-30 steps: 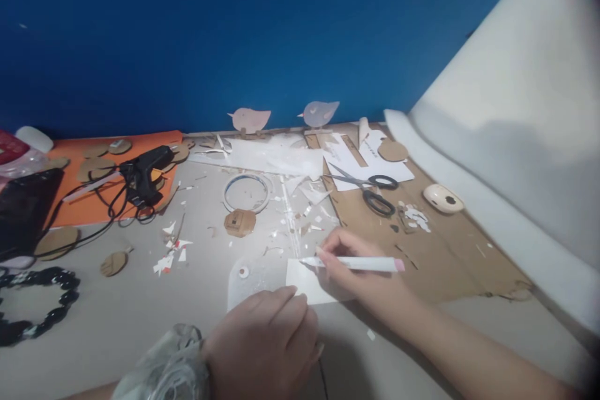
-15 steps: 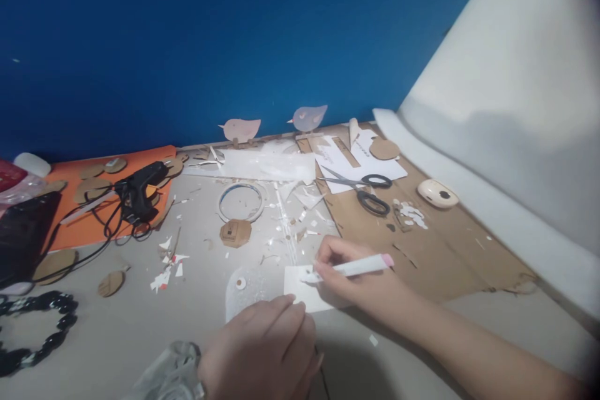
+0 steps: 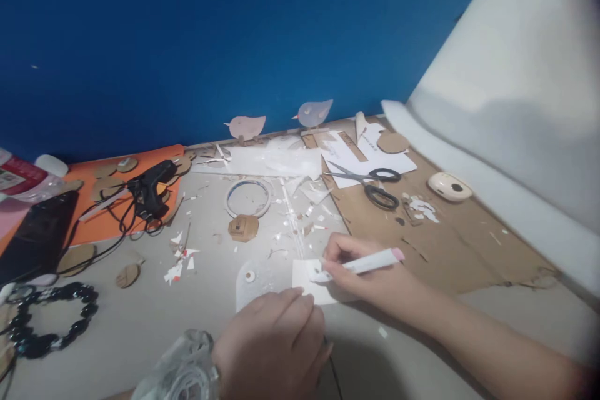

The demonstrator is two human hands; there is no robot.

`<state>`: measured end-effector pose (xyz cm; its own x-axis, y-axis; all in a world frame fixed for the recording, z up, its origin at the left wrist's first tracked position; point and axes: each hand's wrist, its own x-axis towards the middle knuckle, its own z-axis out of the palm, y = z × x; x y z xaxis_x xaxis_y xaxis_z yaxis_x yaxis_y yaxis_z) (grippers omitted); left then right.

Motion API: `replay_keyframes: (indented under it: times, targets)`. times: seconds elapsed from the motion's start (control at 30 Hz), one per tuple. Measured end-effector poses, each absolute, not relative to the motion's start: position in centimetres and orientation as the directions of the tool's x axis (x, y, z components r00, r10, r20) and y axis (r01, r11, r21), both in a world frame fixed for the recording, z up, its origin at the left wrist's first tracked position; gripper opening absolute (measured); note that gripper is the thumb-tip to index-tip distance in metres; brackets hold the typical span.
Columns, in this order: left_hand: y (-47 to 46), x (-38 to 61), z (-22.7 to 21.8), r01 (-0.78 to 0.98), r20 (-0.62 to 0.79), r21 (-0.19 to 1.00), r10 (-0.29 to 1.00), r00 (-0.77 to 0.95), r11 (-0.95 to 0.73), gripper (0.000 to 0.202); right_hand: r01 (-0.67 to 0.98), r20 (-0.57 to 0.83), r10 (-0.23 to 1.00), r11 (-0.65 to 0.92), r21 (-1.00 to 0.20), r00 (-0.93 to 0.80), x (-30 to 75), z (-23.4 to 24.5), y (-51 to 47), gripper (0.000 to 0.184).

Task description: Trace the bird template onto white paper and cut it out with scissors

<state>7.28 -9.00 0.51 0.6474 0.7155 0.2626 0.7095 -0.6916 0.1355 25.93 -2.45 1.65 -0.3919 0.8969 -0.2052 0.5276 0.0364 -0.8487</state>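
Note:
My right hand (image 3: 349, 265) is closed round a white marker (image 3: 372, 261) with a pink end. The marker's tip meets a small white piece of paper (image 3: 304, 270), where a small dark mark shows. My left hand (image 3: 276, 337) lies over the paper's near edge, fingers extended side by side and holding nothing. Just left of the paper rests a clear plastic piece (image 3: 244, 297), partly under that hand, with a small white disc (image 3: 250, 276) on it. A ring of tape (image 3: 248, 212) and a cardboard piece (image 3: 243, 229) lie beyond.
Scissors (image 3: 363, 182) and white dots (image 3: 424, 207) lie on cardboard (image 3: 450, 250) at right. A glue gun (image 3: 150, 190) lies on orange paper (image 3: 103, 228). Two paper birds (image 3: 247, 127) stand by the blue wall (image 3: 234, 31). A beaded bracelet (image 3: 87, 312) lies at left.
The whole scene has shifted slightly right in view as the camera turned left. Both hands keep nearly the same pose on the paper, and the marker tip stays against it.

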Motion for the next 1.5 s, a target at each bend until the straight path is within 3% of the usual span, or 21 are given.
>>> replay_keyframes:
  times: [0.27, 0.37, 0.53, 0.67, 0.97, 1.2, 1.5]
  targets:
    - [-8.8, 7.3, 0.4, 0.642, 0.329, 0.162, 0.654, 0.681, -0.750, 0.012, 0.423, -0.137, 0.895, 0.062, -0.904, -0.424, 26.1, 1.4, -2.9, 0.015]
    - [-8.8, 7.4, 0.7, 0.671, 0.306, 0.186, 0.691, 0.655, -0.718, 0.012, 0.408, -0.151, 0.877, 0.055, -0.911, -0.457, 26.0, 1.5, -3.1, 0.012]
    - [-9.0, 7.7, 0.9, 0.717, 0.289, 0.166, 0.728, 0.621, -0.677, 0.015, 0.458, -0.158, 0.911, 0.038, -0.888, -0.382, 25.8, 1.5, -3.1, 0.013]
    - [-9.0, 7.8, 0.9, 0.728, 0.292, 0.144, 0.732, 0.616, -0.670, 0.019, 0.496, -0.191, 0.882, 0.054, -0.867, -0.430, 25.6, 1.2, -3.2, 0.012]
    - [-9.0, 7.7, 0.6, 0.704, 0.435, 0.074, 0.658, 0.614, -0.706, 0.035, 0.505, -0.172, 0.905, 0.054, -0.861, -0.390, 25.7, 1.1, -3.0, 0.013]
    - [-9.1, 7.4, -0.1, 0.671, 0.469, 0.021, 0.600, 0.648, -0.742, 0.025, 0.533, -0.177, 0.920, 0.039, -0.845, -0.349, 25.5, 1.3, -2.9, 0.013]
    - [-9.0, 7.1, 0.0, 0.658, 0.447, 0.039, 0.602, 0.662, -0.752, 0.023, 0.526, -0.190, 0.921, 0.020, -0.850, -0.340, 25.3, 2.1, -2.5, 0.013]
